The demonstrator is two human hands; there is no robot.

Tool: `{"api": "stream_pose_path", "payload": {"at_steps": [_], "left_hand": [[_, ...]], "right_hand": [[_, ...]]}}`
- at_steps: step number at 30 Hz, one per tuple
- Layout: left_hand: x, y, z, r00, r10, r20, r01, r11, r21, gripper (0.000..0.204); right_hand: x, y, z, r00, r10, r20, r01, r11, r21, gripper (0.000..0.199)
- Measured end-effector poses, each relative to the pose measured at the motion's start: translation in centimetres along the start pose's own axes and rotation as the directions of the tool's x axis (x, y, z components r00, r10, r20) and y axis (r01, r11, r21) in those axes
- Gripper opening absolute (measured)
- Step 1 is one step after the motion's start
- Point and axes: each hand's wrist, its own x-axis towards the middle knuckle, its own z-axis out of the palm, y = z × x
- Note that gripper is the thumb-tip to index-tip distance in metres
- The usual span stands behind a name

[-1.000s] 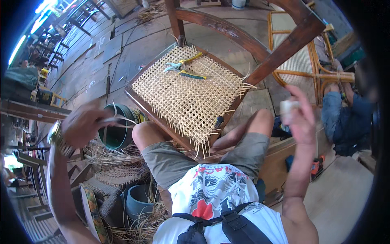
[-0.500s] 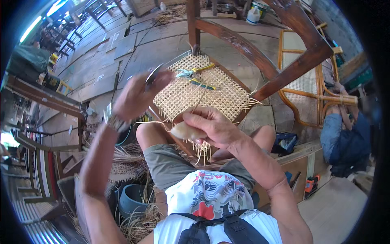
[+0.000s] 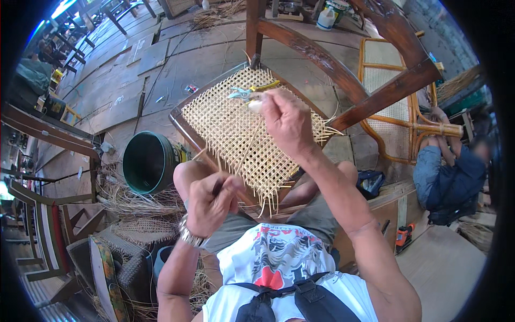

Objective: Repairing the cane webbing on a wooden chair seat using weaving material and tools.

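A woven cane seat in a dark wooden chair frame rests against my knees. My right hand reaches over the far part of the weave, fingers closed on a small pale object. It is right beside cutters with yellow-green handles lying on the seat. At the seat's near edge, my left hand grips a dark-handled tool, with a thin cane strand running up from the fist. Loose strand ends hang over the seat's near edge.
A green bucket stands left of the seat, with heaps of loose cane below it. At the right another person sits by a light cane-panelled frame. An orange power tool lies on the floor. Wooden furniture lines the left.
My right hand has moved forward across the weave to the cutters with the pale object. My left hand has dropped from above the seat to its near edge.
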Motion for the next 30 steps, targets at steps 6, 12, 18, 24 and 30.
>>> {"api": "stream_pose_path", "payload": {"at_steps": [6,12,18,24,30], "left_hand": [[-5.7,0.6,-9.3,0.975,0.179,0.134,-0.223,0.805,0.550,0.010],[-11.9,-6.4,-26.1,0.943,-0.102,-0.318,0.290,0.723,0.627,0.011],[-21.9,-12.8,-53.4,0.407,0.092,-0.909,0.867,0.273,0.416,0.037],[-26.0,-15.3,-52.4,0.823,-0.046,-0.566,0.568,0.076,0.820,0.033],[-15.3,-21.7,-29.4,0.742,-0.549,-0.385,0.667,0.662,0.342,0.018]], "right_hand": [[-5.4,6.2,-6.1,0.942,0.311,-0.127,-0.321,0.945,-0.068,0.020],[-17.4,15.7,-20.5,0.781,0.378,-0.497,-0.611,0.626,-0.484,0.023],[-27.5,20.5,-38.0,0.691,0.236,-0.683,-0.723,0.200,-0.662,0.033],[-21.1,13.9,-33.9,0.577,0.764,-0.289,-0.808,0.586,-0.064,0.035],[-9.8,12.5,-9.9,0.799,0.390,0.457,-0.483,0.870,0.102,0.029]]}}
